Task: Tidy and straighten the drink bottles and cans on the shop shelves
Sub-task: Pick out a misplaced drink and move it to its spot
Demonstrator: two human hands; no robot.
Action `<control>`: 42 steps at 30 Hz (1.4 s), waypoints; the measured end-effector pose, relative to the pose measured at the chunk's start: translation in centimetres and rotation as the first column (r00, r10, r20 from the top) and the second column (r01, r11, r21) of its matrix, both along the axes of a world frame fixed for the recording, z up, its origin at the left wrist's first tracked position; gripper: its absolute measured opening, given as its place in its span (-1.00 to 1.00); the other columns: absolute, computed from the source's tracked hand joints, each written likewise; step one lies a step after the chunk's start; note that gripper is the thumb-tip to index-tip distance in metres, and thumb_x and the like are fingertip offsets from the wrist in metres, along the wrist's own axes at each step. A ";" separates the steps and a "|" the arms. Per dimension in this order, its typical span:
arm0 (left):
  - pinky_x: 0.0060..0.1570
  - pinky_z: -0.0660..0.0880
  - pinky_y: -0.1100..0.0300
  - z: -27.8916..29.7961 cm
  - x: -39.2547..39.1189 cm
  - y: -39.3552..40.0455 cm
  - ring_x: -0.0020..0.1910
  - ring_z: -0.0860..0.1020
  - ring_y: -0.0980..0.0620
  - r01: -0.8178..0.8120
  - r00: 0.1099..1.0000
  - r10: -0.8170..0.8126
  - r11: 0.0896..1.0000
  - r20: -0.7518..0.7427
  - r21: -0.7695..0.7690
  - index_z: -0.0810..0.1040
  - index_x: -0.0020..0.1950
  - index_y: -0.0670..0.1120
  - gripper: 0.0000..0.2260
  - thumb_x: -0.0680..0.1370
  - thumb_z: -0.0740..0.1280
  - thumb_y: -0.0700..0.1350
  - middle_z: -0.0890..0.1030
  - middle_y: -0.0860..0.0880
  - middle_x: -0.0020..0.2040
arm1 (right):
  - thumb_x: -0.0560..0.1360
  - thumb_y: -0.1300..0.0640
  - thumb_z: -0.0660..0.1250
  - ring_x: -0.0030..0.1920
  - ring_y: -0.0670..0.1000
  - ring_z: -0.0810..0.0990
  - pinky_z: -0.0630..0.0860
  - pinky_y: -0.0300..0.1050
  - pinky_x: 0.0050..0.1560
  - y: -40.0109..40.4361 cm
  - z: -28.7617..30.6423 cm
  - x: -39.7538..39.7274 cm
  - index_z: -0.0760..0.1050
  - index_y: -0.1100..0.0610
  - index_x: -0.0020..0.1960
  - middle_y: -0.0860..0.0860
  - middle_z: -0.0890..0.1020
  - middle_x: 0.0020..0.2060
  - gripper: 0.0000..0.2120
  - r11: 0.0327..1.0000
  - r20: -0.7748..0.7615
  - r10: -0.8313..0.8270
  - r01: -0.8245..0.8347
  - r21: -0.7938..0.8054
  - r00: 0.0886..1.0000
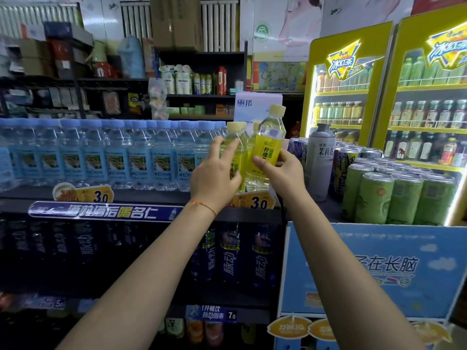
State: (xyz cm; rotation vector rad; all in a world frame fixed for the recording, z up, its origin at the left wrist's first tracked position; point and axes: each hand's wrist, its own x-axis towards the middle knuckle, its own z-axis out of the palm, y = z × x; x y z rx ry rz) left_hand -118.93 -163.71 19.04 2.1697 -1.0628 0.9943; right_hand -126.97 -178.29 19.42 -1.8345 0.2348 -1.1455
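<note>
Head view. The top shelf (141, 195) carries a long row of blue-capped water bottles (101, 152), upright and packed touching one another, running from the left edge to the yellow-labelled drinks. Two price tags marked 3.0 (94, 194) clip to the shelf lip, above a blue banner strip (103, 210). The shelf below holds dark blue bottles (231, 253), in shadow and hard to read. To the right, on a blue cardboard display box (374, 269), stand green cans (394, 195) in tight rows, darker cans (341, 168) behind them, and a tall grey bottle (319, 160) at their left edge, just beside the right forearm. Two lit yellow coolers (353, 97) stocked with bottles stand behind. A white carton (255, 107) rises directly behind the lemon drinks.

Task items. One lemon drink bottle (269, 145), yellow label and pale cap, is lifted and tilted, cap leaning right, clear of the shelf. The right hand (280, 173) grasps it low down, fingers curled about its base and thumb across the label. A second lemon bottle (233, 152) stands upright on the top shelf at the right end of the water row; the left hand (214, 178) lies against its front with fingers extended and spread, touching the label, not curled around it. A third pale cap shows between the two bottles; its body is hidden.
</note>
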 end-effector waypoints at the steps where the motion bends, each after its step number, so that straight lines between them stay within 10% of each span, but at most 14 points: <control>1: -0.47 0.26 0.33 -0.1 -0.1 -0.1 -0.30 0.39 0.08 0.005 1.000 -0.005 1.000 -0.006 -0.008 0.24 0.56 0.05 -0.41 0.55 0.34 -0.01 0.23 -0.06 0.51 | 0.45 0.01 0.51 -0.12 -0.18 0.67 0.57 -0.29 -0.13 -0.1 0.0 -0.1 0.63 0.11 0.12 -0.09 0.71 -0.11 -0.71 0.999 -0.007 -0.013 0.013 -0.031 1.000; 9: -0.36 0.34 0.24 -0.8 -0.3 -0.6 -0.22 0.40 0.07 0.013 0.998 -0.017 0.998 -0.054 -0.068 0.24 0.56 0.06 -0.39 0.53 0.36 -0.04 0.16 -0.07 0.57 | 0.29 -0.24 0.53 -0.01 0.00 0.62 0.60 -0.07 -0.04 -0.5 -1.2 0.4 0.53 0.10 0.23 0.03 0.64 0.04 -0.36 0.977 -0.215 -0.150 0.111 -0.182 0.965; 20: -0.44 0.22 0.31 -1.3 -0.3 -0.2 -0.27 0.41 0.06 0.033 0.998 -0.035 0.998 -0.058 -0.046 0.19 0.58 0.07 -0.37 0.54 0.34 -0.05 0.12 -0.05 0.59 | 0.38 -0.15 0.53 0.03 0.11 0.59 0.61 0.12 0.03 0.6 -1.2 0.9 0.45 0.14 0.19 0.10 0.56 0.12 -0.44 0.964 -0.321 -0.240 0.185 -0.193 0.916; 26: -0.48 0.24 0.29 -0.3 -0.6 1.9 -0.33 0.42 0.09 0.127 0.989 -0.128 0.992 -0.079 -0.007 0.24 0.57 0.04 -0.45 0.57 0.25 -0.13 0.13 0.02 0.59 | 0.38 -0.15 0.52 0.33 0.18 0.40 0.42 0.19 0.32 3.0 -1.2 -0.2 0.12 0.07 0.55 0.16 0.43 0.30 -0.09 0.942 -0.255 -0.323 0.284 -0.179 0.911; 34: -0.20 0.56 0.00 -1.1 -0.2 7.2 -0.25 0.54 0.02 0.154 0.958 -0.209 0.952 -0.197 -0.263 0.61 0.15 0.00 -0.81 0.57 0.30 -0.13 0.53 0.03 0.00 | 0.50 0.20 0.31 0.03 0.08 0.51 0.47 -0.07 0.02 9.9 -2.3 -0.8 0.49 0.19 0.14 0.09 0.53 0.00 -0.78 0.875 0.334 -0.303 0.400 -0.274 0.893; 38: -0.29 0.55 0.02 -3.6 0.3 11.4 -0.31 0.57 -0.01 0.164 0.870 -0.311 0.914 -0.382 -0.372 0.62 -0.04 0.01 -0.88 0.57 0.31 -0.15 0.58 0.02 -0.29 | 0.56 0.20 0.30 -0.33 -0.03 0.49 0.38 -0.11 -0.33 14.0 -4.6 0.1 0.49 0.12 0.02 -0.07 0.51 -0.37 -0.95 0.960 0.082 -0.053 0.073 -0.270 0.995; 42: -0.39 0.51 0.12 -6.6 2.0 18.9 -0.47 0.53 0.03 0.128 0.771 -0.341 0.910 -0.537 -0.394 0.63 -0.09 -0.04 -0.85 0.60 0.30 -0.20 0.57 0.01 -0.37 | 0.60 0.12 0.29 -0.28 -0.12 0.55 0.45 -0.19 -0.28 20.2 -7.2 3.5 0.53 0.06 -0.03 -0.11 0.58 -0.29 -0.94 0.959 -0.206 0.103 -0.152 -0.241 0.973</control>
